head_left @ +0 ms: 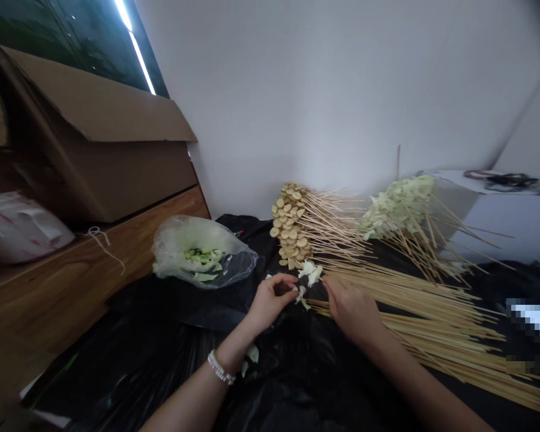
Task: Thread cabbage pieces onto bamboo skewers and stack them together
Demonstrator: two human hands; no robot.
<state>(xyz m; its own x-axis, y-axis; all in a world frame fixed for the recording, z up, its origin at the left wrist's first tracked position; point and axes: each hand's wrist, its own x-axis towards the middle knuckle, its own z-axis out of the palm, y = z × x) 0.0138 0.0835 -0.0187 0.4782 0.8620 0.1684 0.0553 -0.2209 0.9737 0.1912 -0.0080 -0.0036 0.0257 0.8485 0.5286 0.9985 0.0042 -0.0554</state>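
A cardboard box (pixel 117 144) stands on the wooden bench (pixel 58 282) at my left, and a crumpled black plastic sheet (pixel 297 384) covers the surface before me. On the sheet I count one clear plastic bag (pixel 202 252) of pale green vegetable pieces, one bundle of bamboo skewers loaded with round tan slices (pixel 292 222), one bundle of skewers loaded with pale green leaves (pixel 398 207), and one spread of bare bamboo skewers (pixel 423 318). There are too many skewers to count in any of the three.

My two hands are close together just above the bare skewers. My left hand (pixel 270 303), with one pearl bracelet (pixel 220 367) at its wrist, has its fingers curled against about three white-green vegetable pieces (pixel 308 276). My right hand (pixel 351 309) has its fingertips drawn together just beside them, but I cannot tell whether they clamp anything. Two stray pieces (pixel 252 354) lie on the sheet by my left wrist.

The thin pieces could tear if I squeeze too hard. A sharp skewer point could prick my fingers, and a careless elbow could send the skewers sliding across the slick plastic.
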